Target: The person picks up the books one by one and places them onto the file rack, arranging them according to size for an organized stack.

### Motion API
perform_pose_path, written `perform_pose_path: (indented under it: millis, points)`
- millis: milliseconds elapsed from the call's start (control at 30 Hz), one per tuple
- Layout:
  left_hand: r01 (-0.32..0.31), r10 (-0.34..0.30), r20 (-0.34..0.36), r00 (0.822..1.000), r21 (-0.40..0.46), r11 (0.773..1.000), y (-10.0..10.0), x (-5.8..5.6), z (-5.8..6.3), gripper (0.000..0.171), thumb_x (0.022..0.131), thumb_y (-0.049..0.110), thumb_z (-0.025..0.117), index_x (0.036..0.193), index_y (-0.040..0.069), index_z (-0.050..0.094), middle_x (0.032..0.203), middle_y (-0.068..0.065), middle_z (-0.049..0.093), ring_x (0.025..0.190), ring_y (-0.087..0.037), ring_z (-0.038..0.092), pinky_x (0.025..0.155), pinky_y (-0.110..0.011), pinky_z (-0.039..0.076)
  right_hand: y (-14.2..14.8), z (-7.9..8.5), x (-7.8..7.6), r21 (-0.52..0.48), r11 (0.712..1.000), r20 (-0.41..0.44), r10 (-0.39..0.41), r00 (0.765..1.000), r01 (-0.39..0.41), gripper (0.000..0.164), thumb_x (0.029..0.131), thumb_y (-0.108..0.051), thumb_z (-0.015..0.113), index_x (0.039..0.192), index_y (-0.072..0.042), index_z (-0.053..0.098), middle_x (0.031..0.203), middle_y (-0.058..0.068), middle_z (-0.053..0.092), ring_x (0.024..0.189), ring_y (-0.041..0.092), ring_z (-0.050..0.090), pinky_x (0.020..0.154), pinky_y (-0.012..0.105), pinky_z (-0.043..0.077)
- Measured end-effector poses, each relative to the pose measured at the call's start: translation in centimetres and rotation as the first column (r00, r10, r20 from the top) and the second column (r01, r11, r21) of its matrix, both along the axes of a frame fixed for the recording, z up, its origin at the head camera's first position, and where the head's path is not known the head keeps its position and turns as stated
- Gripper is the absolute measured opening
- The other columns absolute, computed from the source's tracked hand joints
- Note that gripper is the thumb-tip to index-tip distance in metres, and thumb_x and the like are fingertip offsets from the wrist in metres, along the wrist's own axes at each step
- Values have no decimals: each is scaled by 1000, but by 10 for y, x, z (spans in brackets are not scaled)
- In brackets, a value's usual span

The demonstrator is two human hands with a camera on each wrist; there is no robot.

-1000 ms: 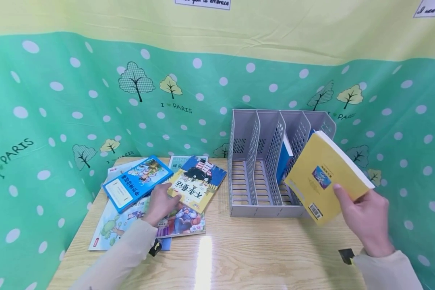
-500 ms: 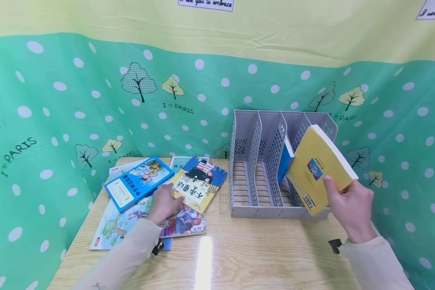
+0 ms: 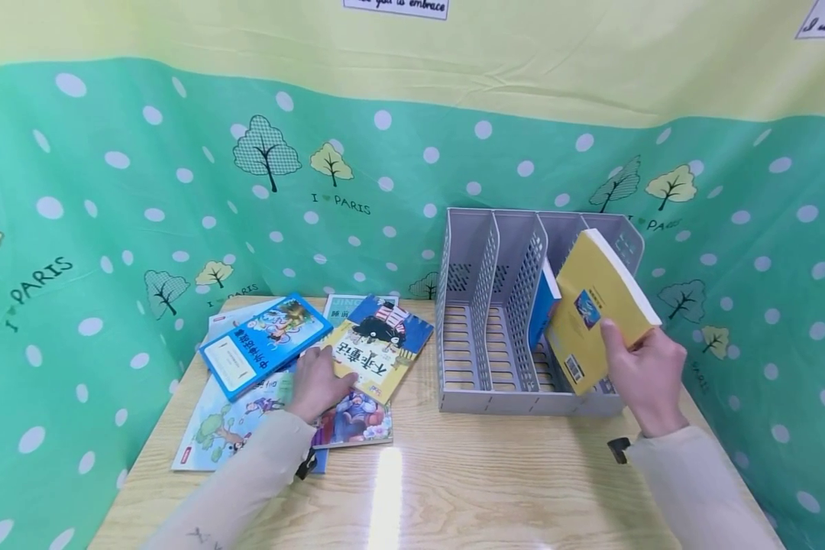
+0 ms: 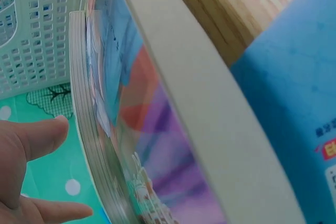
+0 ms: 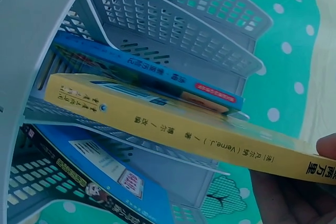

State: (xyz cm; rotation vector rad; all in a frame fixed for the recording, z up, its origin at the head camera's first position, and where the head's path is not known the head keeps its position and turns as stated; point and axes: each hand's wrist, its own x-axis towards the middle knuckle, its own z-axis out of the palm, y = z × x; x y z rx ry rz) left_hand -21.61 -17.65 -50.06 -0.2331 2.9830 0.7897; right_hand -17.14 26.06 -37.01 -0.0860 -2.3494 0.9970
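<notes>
My right hand (image 3: pixel 649 374) grips a thick yellow book (image 3: pixel 594 309) by its near right edge, thumb across the cover. The book tilts into the third compartment from the left of a grey magazine rack (image 3: pixel 477 402). Beside it in that compartment stands a blue book (image 5: pixel 157 74), seen in the right wrist view. Over the pile on the left, my left hand (image 3: pixel 316 386) lies at the edge of a yellow and blue picture book (image 3: pixel 378 344). In the left wrist view, its thumb and a finger are extended, apart from the page edges.
A bright blue book (image 3: pixel 264 347) lies on larger thin books (image 3: pixel 213 435) at the table's left. Another blue book (image 5: pixel 110 171) stands in the rack's rightmost compartment. A polka-dot curtain (image 3: pixel 357 176) hangs behind the wooden table (image 3: pixel 481 481).
My right hand has moved left and forward, bringing the yellow book further into the third compartment. My left hand has shifted slightly right along the picture book.
</notes>
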Motion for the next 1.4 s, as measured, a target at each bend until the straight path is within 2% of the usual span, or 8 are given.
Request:
perform_pose_path:
  millis: [33, 67, 100, 533, 700, 867, 1167, 1400]
  points:
    - [1, -1, 0, 1000, -5, 1000, 0, -1, 0, 84, 84, 40, 70, 144, -5, 32, 143, -29, 30, 129, -44, 28, 106, -58, 29, -1, 0, -2, -5, 1000, 19, -7, 1000, 7, 44, 95, -34, 57, 127, -3, 58, 118, 21, 64, 94, 46, 64, 68, 48, 56]
    - [1, -1, -1, 1000, -11, 1000, 1, -1, 0, 84, 84, 40, 70, 144, -5, 33, 142, -29, 30, 129, -43, 28, 106, -58, 29, -2, -1, -3, -11, 1000, 35, -11, 999, 12, 45, 95, -35, 56, 127, -3, 57, 119, 21, 63, 95, 46, 64, 69, 48, 57]
    - [0, 0, 0, 1000, -14, 1000, 1, -1, 0, 83, 84, 40, 70, 144, -5, 33, 142, -29, 30, 129, -44, 28, 106, -58, 30, -3, -1, -5, -17, 1000, 51, -16, 999, 17, 46, 96, -36, 55, 128, -3, 57, 120, 21, 63, 96, 46, 64, 70, 56, 54]
    - [-3, 2, -11, 1000, -39, 999, 2, -6, -1, 86, 82, 40, 73, 143, -6, 32, 137, -30, 34, 124, -44, 33, 103, -57, 33, -6, -12, -34, -59, 998, 84, -21, 996, 26, 52, 96, -42, 51, 131, -4, 54, 123, 22, 61, 100, 45, 63, 73, 56, 54]
    - [-7, 7, 2, 1000, -66, 998, 2, -8, 0, 89, 81, 43, 73, 142, -6, 32, 131, -31, 40, 119, -44, 39, 100, -57, 36, -7, -17, -44, -86, 996, 89, -21, 996, 29, 53, 96, -43, 50, 131, -3, 54, 122, 22, 61, 99, 44, 63, 73, 55, 54]
    - [-8, 10, 17, 1000, -93, 996, 1, -9, 3, 92, 79, 46, 74, 140, -9, 33, 130, -32, 42, 120, -47, 39, 101, -58, 35, -7, -22, -53, -105, 994, 85, -29, 996, 38, 54, 96, -43, 50, 130, -2, 55, 121, 21, 62, 101, 42, 63, 73, 53, 55]
    - [-34, 37, 26, 999, -104, 994, 2, -11, 5, 94, 73, 51, 78, 133, -10, 38, 122, -31, 47, 110, -43, 41, 94, -56, 38, -10, -32, -70, -86, 995, 64, -41, 997, 47, 51, 96, -39, 52, 122, 5, 58, 116, 24, 64, 96, 41, 65, 74, 53, 55]
    - [-48, 50, 19, 999, -125, 991, 3, -13, 3, 91, 66, 54, 81, 121, -9, 45, 112, -28, 47, 100, -40, 40, 85, -51, 39, -11, -42, -80, -83, 995, 60, -46, 997, 51, 49, 96, -36, 53, 117, 7, 59, 111, 25, 65, 90, 39, 67, 72, 52, 56]
